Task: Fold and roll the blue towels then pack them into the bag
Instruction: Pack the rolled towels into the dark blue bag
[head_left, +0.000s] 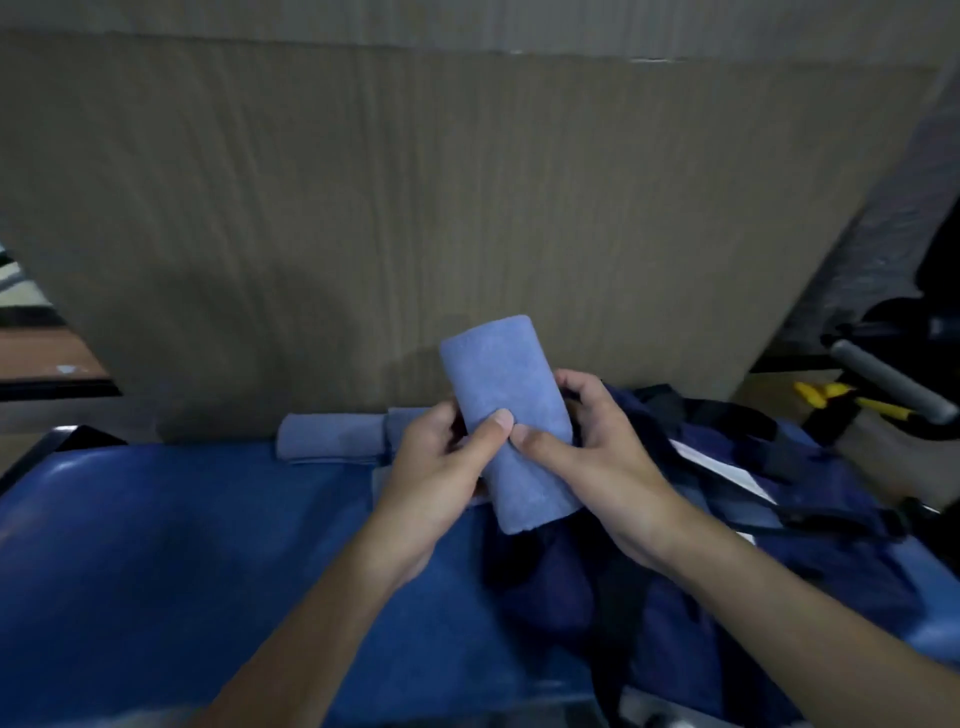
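Note:
A rolled light-blue towel (498, 384) is held upright in the air by both hands. My left hand (436, 467) grips its left side, thumb across the front. My right hand (597, 457) grips the right side, its thumb meeting the left thumb on the roll. Another rolled blue towel (330, 436) lies on the blue table (171, 545) against the back board, and the end of a further roll (408, 418) shows just behind my left hand. The dark navy bag (753, 519) lies open and crumpled on the right, below and behind the held towel.
A large brown cardboard board (415, 208) stands upright behind the table. At the far right are a grey padded handle (883, 379) and a yellow-handled tool (836, 397). A white label strip (722, 467) shows inside the bag.

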